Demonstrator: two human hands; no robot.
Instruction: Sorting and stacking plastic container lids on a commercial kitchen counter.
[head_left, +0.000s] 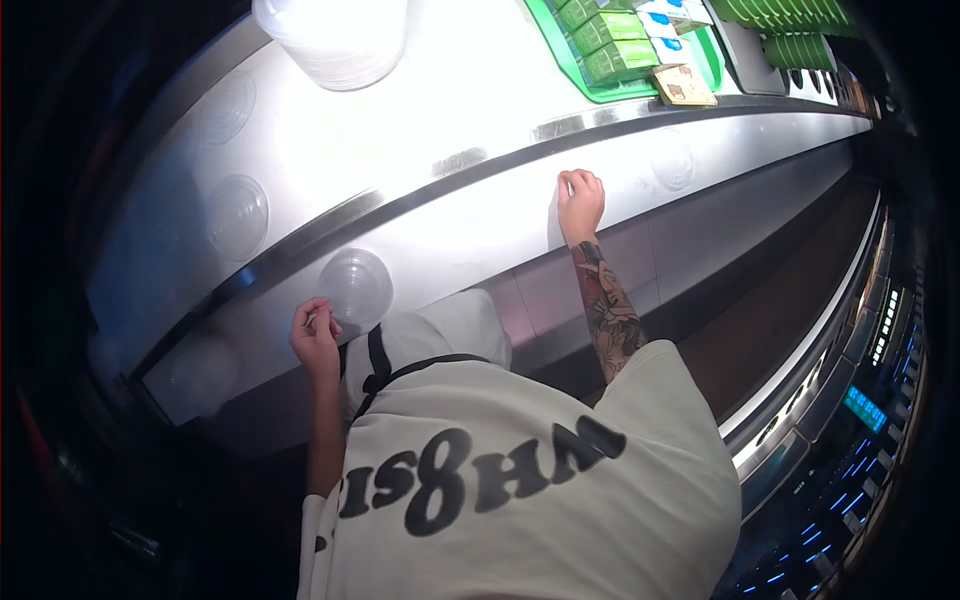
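My left hand (315, 336) is at the left, its fingers curled at the edge of a round clear plastic lid (358, 287) on the lower metal ledge; whether they grip it cannot be told. My right hand (582, 204), farther right over the same ledge, has its fingertips drawn together and nothing visible in them. More round clear lids lie apart: one (673, 159) to the right of that hand, two on the upper surface (238, 217) (225, 109), and a blurred one (204, 371) at the lower left.
A stack of clear plastic containers or lids (341, 45) stands on the bright upper counter. Beyond is a green tray (611, 95) of small green and white packs, with a printed card (684, 84) at its edge. Green ridged cups (799, 52) lie at top right. A raised metal edge divides the counter.
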